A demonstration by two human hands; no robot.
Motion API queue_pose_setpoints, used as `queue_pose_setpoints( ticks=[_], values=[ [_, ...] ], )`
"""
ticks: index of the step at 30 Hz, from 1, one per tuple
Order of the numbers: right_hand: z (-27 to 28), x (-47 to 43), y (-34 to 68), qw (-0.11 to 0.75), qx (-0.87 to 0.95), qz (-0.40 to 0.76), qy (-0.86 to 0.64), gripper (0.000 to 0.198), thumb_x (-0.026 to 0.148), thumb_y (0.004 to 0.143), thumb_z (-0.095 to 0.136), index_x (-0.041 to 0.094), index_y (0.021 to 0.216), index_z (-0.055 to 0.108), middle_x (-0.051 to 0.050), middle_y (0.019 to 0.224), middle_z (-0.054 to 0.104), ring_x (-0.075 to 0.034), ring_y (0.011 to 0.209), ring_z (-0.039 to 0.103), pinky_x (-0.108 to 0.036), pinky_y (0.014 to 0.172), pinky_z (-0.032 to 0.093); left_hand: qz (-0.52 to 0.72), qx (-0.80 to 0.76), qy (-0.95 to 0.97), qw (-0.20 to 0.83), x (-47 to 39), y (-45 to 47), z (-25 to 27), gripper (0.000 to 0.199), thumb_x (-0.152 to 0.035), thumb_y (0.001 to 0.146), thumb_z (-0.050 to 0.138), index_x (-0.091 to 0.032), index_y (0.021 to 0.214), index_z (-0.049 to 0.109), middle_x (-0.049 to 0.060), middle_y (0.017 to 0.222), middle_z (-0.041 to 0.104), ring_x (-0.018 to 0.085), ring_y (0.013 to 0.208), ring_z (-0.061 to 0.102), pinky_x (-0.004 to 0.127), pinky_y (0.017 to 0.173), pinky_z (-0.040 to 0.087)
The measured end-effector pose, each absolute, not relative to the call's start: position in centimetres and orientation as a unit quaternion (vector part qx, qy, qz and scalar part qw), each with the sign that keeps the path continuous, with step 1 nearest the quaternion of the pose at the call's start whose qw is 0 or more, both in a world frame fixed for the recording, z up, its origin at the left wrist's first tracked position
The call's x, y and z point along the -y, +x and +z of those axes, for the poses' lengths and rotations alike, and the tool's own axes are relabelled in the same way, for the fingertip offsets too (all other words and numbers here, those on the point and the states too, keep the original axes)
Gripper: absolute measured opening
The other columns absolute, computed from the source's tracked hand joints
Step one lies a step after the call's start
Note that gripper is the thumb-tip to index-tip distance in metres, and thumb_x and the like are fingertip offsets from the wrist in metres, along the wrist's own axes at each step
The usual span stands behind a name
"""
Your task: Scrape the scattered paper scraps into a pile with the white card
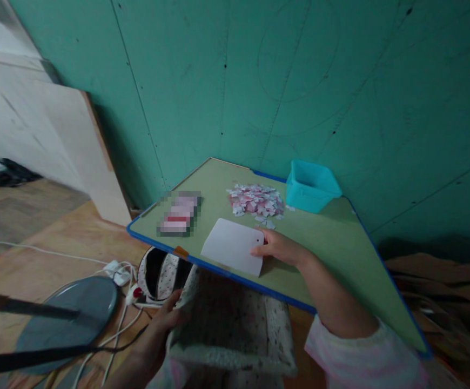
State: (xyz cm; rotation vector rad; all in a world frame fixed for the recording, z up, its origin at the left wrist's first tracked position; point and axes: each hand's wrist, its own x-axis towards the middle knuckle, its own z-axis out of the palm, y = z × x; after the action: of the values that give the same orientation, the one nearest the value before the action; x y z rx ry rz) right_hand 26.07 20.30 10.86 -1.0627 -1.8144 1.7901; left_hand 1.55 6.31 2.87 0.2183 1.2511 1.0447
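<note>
My right hand [275, 246] pinches a flat white scraper [230, 246] with rounded corners and a small hole, its thumb on top. The scraper is over the front part of the table, close to its blue edge. Behind it lies a heap of small white and pink paper scraps [255, 199], a few of them loose in front. Below the table edge, my left hand [160, 329] grips the left rim of a light speckled fabric bin [235, 313], whose opening faces up under the edge. Shadow hides the bin's inside.
A turquoise plastic basket [311, 186] stands at the table's back right. A blurred-out phone-like object [179, 214] is on the left. A round patterned bag [164, 273], white cables [115, 270] and a grey round base [71, 313] are lower left. The green wall [202, 81] rises behind.
</note>
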Motion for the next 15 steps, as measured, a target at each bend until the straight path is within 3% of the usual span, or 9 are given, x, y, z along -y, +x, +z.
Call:
queue_pose_setpoints(
  ticks=[5,11,15],
  values=[
    [10.6,-20.2,26.1,0.174,0.653,0.641,-0.364,0.035,0.021,0.063,0.063,0.015,0.097,0.055,-0.003,0.087,0.062,-0.013,0.075,0.055,-0.027,0.07,0.044,0.482,-0.525,0.112,0.693,-5.6,2.3,4.5,0.053,-0.013,0.048,0.062,-0.02,0.099,0.046,0.0,0.059,0.068,0.024,0.054,0.064,0.033,0.054,0.05],
    [10.6,-20.1,26.2,0.155,0.667,0.639,-0.351,0.041,0.023,0.064,0.064,0.015,0.103,0.054,-0.003,0.089,0.062,-0.012,0.075,0.056,-0.026,0.068,0.044,0.47,-0.554,0.097,0.681,-5.6,2.2,4.2,0.06,-0.014,0.05,0.063,-0.018,0.107,0.043,0.002,0.065,0.069,0.027,0.068,0.066,0.035,0.062,0.05],
    [11.0,-19.8,26.3,0.141,0.665,0.644,-0.35,0.041,0.023,0.064,0.064,0.016,0.103,0.054,-0.002,0.088,0.062,-0.013,0.076,0.056,-0.027,0.07,0.044,0.47,-0.541,0.114,0.688,-5.7,2.4,4.4,0.055,-0.014,0.048,0.062,-0.019,0.101,0.046,0.002,0.065,0.069,0.028,0.065,0.066,0.036,0.06,0.05]
  ],
)
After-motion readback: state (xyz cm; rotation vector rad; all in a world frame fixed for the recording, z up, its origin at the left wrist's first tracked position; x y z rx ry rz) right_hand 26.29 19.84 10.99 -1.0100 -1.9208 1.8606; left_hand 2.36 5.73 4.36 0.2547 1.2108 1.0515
